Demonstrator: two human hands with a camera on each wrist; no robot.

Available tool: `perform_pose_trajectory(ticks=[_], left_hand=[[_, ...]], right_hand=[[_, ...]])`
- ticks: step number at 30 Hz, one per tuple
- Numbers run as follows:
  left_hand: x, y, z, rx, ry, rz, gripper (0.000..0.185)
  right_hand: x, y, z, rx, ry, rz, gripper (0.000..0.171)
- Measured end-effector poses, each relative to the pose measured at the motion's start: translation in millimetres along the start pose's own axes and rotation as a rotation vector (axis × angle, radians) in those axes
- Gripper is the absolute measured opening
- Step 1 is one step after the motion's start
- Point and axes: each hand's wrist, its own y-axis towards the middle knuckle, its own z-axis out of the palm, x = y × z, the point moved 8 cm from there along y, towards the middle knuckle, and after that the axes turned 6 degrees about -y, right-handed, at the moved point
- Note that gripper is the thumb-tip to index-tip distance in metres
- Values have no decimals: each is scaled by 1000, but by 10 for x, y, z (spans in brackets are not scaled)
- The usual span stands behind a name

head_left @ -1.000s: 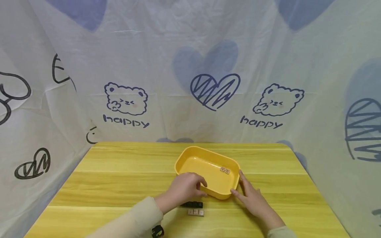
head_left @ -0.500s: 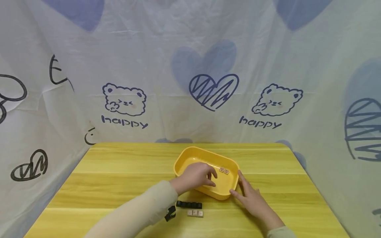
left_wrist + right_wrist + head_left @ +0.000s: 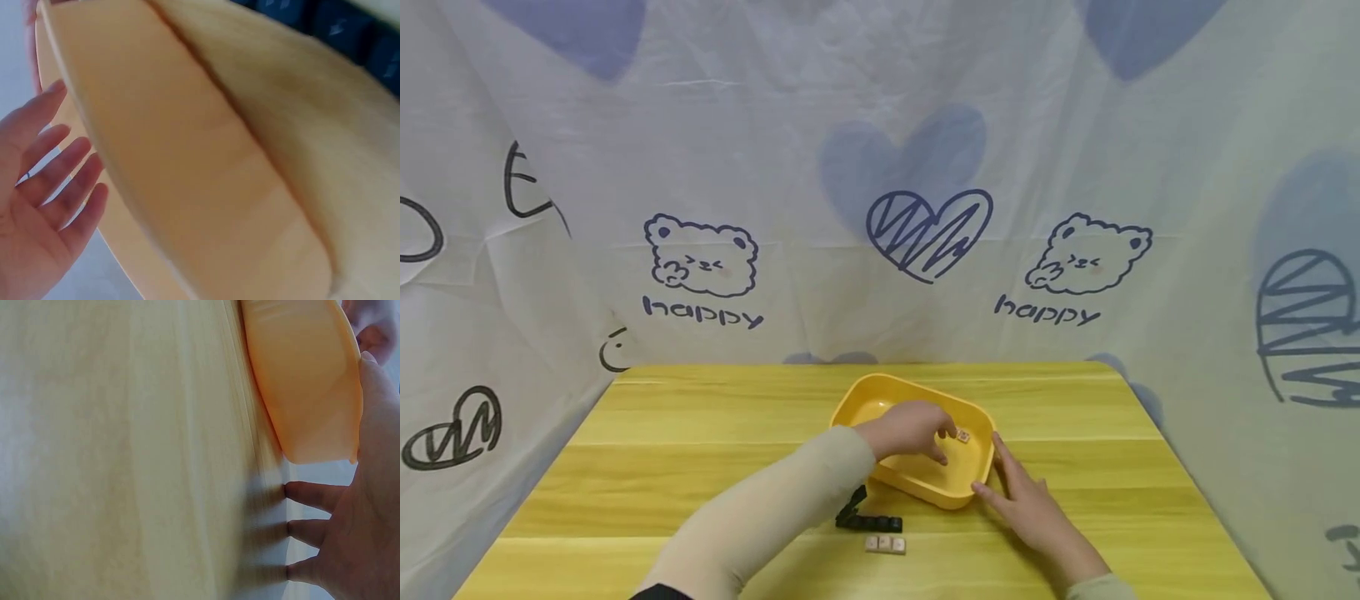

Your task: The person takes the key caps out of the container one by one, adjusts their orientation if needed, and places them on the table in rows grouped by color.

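Note:
A yellow plastic tray (image 3: 936, 497) sits on the table, turned at a slant. My left hand (image 3: 913, 427) reaches in over its near side, fingertips right beside a small pale keycap (image 3: 963, 435) on the tray floor. In the left wrist view the left fingers (image 3: 81, 162) are loosely bent with nothing between them. At the tray's right corner rests my right hand (image 3: 1026, 500), thumb touching the near rim and a finger along the right side. The right wrist view shows other fingers (image 3: 309, 531) extended down to the table.
In front of the tray, a row of black keycaps (image 3: 880, 523) lies on the wooden table (image 3: 700, 467). Several pale keycaps (image 3: 885, 544) stand in a row nearer me. A printed cloth (image 3: 820, 275) hangs behind and at both sides.
My left hand has moved from the tray's near rim rightward and inward, to the keycaps inside, now covering part of them. The right hand stays at the corner. The view has shifted slightly.

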Motion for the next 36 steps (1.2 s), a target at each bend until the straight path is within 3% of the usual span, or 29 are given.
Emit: perform_pose_trajectory(ticks=[8, 15, 21, 36], left_hand=[[25, 193, 101, 148, -24, 57, 53], [71, 332, 186, 151, 36, 52, 51], [91, 366, 271, 164, 85, 75, 52], [10, 244, 299, 155, 154, 157, 19]], right_hand=[[-10, -4, -1, 2, -6, 7, 86], [-33, -5, 12, -5, 5, 0, 86], [-40, 3, 23, 4, 11, 9, 86], [-30, 1, 19, 4, -3, 6, 87]])
